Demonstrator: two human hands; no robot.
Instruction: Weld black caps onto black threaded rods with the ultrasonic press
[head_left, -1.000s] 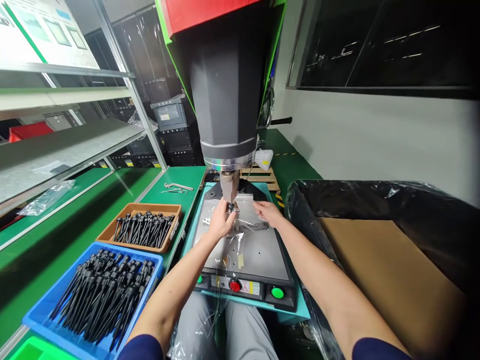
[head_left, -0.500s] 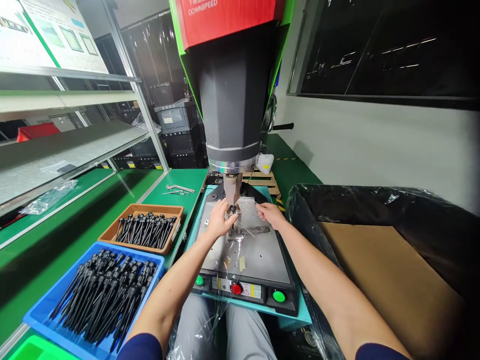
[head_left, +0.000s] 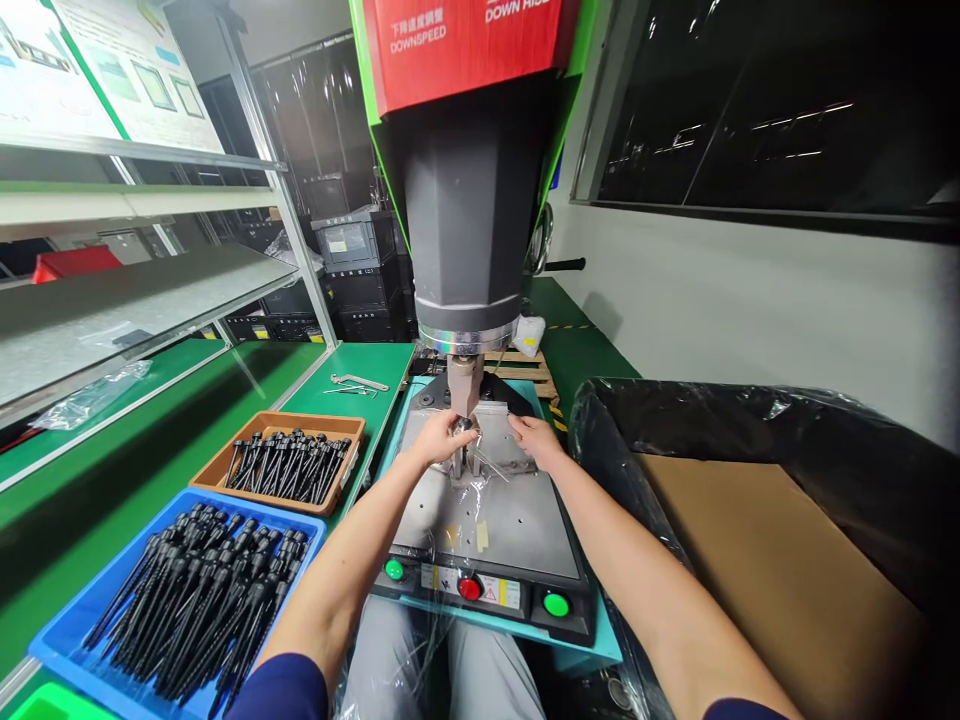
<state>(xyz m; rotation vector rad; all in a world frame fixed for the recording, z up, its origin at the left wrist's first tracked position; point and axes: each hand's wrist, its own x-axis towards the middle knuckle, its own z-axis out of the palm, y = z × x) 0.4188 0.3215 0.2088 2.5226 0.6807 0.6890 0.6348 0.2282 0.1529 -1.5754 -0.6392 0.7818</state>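
Note:
My left hand (head_left: pixel 439 440) is at the metal fixture (head_left: pixel 466 462) under the press head's metal tip (head_left: pixel 465 385). Its thumb and fingers close around a small black knobbed part (head_left: pixel 463 425), similar to the heads of the black rods in the trays. To the right of the fixture is my right hand (head_left: pixel 536 442), its fingers curled together above the metal base plate (head_left: pixel 495 520). Whatever those fingertips hold, if anything, is hidden. Thin clear strands stick out between the hands.
A blue tray (head_left: pixel 56 640) and a brown tray (head_left: pixel 202 480) of black rods stand at left. Wrenches (head_left: pixel 360 382) lie behind them. Green buttons (head_left: pixel 556 604) and a red button (head_left: pixel 469 588) line the base's front. A plastic-lined box (head_left: pixel 750 530) stands at right.
The view has shifted slightly. My left fingers have closed further around the black part, and my right hand has moved slightly lower beside the fixture.

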